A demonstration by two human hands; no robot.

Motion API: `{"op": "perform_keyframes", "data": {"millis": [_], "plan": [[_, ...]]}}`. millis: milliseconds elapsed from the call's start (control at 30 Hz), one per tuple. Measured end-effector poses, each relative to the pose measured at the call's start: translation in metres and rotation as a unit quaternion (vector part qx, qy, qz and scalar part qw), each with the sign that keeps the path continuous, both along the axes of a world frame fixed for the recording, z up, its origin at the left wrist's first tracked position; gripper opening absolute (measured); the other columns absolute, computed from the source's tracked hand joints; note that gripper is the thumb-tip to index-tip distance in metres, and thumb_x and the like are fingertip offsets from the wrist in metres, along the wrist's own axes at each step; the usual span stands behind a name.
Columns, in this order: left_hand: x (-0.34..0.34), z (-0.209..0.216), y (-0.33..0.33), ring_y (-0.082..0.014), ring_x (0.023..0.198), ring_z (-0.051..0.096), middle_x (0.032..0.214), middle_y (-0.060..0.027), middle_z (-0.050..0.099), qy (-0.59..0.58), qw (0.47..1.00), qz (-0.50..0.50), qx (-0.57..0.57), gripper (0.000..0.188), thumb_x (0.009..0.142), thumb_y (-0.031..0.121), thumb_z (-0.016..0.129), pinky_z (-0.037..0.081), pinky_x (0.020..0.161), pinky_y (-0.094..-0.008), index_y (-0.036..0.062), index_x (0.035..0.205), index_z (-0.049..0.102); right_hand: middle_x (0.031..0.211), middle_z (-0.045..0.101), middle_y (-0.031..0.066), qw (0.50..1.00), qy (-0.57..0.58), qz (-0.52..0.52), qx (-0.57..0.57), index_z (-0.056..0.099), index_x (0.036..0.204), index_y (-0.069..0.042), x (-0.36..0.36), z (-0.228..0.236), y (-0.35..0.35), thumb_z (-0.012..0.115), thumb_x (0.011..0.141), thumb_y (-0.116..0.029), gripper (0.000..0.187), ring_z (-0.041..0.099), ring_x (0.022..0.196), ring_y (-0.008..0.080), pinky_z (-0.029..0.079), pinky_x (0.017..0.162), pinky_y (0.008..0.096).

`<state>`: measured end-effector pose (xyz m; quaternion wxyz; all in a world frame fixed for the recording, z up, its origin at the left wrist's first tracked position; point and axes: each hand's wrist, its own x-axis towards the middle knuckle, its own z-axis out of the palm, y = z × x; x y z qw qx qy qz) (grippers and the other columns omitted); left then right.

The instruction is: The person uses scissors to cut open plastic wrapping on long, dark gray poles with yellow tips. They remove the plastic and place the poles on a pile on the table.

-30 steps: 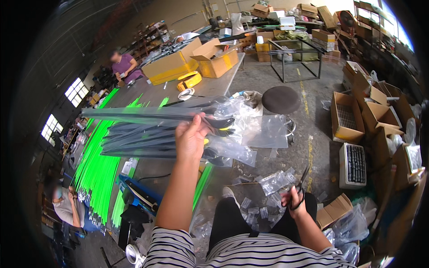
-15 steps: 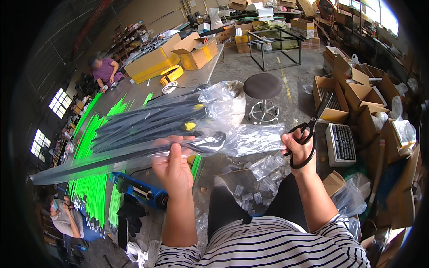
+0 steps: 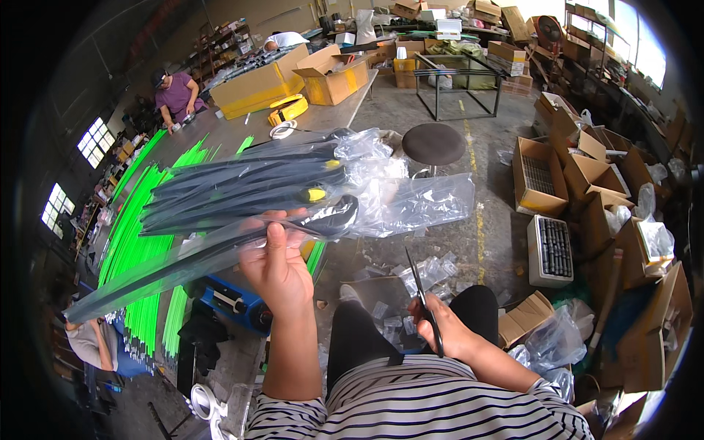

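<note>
My left hand (image 3: pixel 282 268) is closed, thumb on top, around a long clear plastic sleeve (image 3: pixel 158 277) with a slim dark rod-like item inside. The sleeve slants down to the left; its loose end (image 3: pixel 440 199) spreads to the right, past the item's dark curved end. In front of my lap, my right hand (image 3: pixel 449 331) grips black-handled scissors (image 3: pixel 421 287), blades pointing up and away, apart from the sleeve. Seen nearly edge-on, the blades do not show how far they are parted. Just beyond the sleeve lie several similar dark bagged items (image 3: pixel 242 183) with yellow spots.
Bright green rods (image 3: pixel 139 249) cover the table's left side. A blue machine (image 3: pixel 233 302) sits below my left forearm. A round stool (image 3: pixel 433 144) stands ahead. Open cartons (image 3: pixel 539 176) and a white box of dark cylinders (image 3: pixel 551 251) line the right. Two people work at left.
My right hand has let go of the sleeve's loose end and moved down and left toward my lap with the scissors. My left hand still holds the sleeve, shifted slightly left.
</note>
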<state>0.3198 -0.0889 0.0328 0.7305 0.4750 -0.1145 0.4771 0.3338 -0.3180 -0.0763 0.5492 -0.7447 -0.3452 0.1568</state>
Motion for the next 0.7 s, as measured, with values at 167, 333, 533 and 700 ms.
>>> {"op": "perform_keyframes", "data": {"millis": [167, 333, 533, 700], "plan": [[-0.002, 0.001, -0.017, -0.0260, 0.081, 0.057, 0.090, -0.0127, 0.051, -0.013, 0.999, 0.029, -0.009, 0.014, 0.083, 0.007, 0.051, 0.049, 0.068, -0.0324, -0.0005, 0.092, 0.043, 0.073, 0.047, 0.0114, 0.996, -0.068, -0.044, 0.020, 0.047, 0.087, 0.001, 0.005, 0.025, 0.013, 0.032, 0.073, -0.069, 0.073, 0.048, 0.066, 0.0238, 0.040, 0.062, 0.0326], [-0.006, -0.003, -0.023, -0.0257, 0.081, 0.057, 0.090, -0.0121, 0.049, -0.009, 0.999, 0.038, 0.012, 0.014, 0.082, 0.008, 0.052, 0.049, 0.070, -0.0337, -0.0013, 0.089, 0.043, 0.073, 0.046, 0.0145, 0.992, -0.106, -0.060, 0.030, 0.048, 0.081, 0.002, 0.004, 0.039, 0.020, 0.031, 0.075, -0.067, 0.071, 0.047, 0.066, 0.0286, 0.039, 0.061, 0.0346], [-0.010, -0.006, -0.025, -0.0264, 0.081, 0.056, 0.090, -0.0118, 0.049, -0.015, 0.999, 0.031, 0.017, 0.014, 0.082, 0.006, 0.051, 0.049, 0.072, -0.0356, -0.0009, 0.091, 0.042, 0.069, 0.043, 0.0139, 0.987, -0.131, -0.084, 0.031, 0.047, 0.074, 0.001, 0.009, 0.041, 0.023, 0.029, 0.076, -0.066, 0.070, 0.046, 0.064, 0.0296, 0.038, 0.059, 0.0356], [-0.011, -0.007, -0.027, -0.0273, 0.082, 0.056, 0.090, -0.0121, 0.049, -0.018, 0.999, 0.033, 0.015, 0.016, 0.083, 0.006, 0.050, 0.049, 0.072, -0.0371, -0.0005, 0.094, 0.041, 0.065, 0.042, 0.0132, 0.986, -0.129, -0.091, 0.046, 0.045, 0.069, 0.001, 0.008, 0.046, 0.025, 0.028, 0.076, -0.066, 0.069, 0.045, 0.061, 0.0298, 0.037, 0.057, 0.0357]]}}
